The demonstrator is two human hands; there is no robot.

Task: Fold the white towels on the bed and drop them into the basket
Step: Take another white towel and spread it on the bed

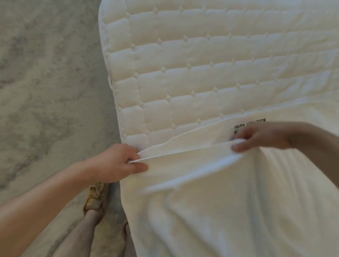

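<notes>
Looks like an early fold on one white towel [207,204], with nothing yet ready for dropping. Lying across the near part of the bed [200,59], rumpled toward the near side, with one long edge raised and stretched between both hands. Pinched at its left end by the left hand [119,163], fingers closed on two layered hems right at the mattress's left border. Gripped further along by the right hand [262,137], fingers curled over the same doubled hem, just beside some black printed lettering [240,125] on the cloth; slightly blurred there, so hard to tell how many layers sit in that grasp.

No sign of the basket anywhere in view, nor of any other towel told apart from this one. Below the bed's left side, grey carpet [36,76] and a foot in a tan shoe [96,197].

Next, probably: laying the held edge down flat, hems matched end to end. Calls for even tension from both hands, since limp cloth sags and skews easily, then a smoothing of the creased near part before any further fold. Afterwards, finding the basket.
</notes>
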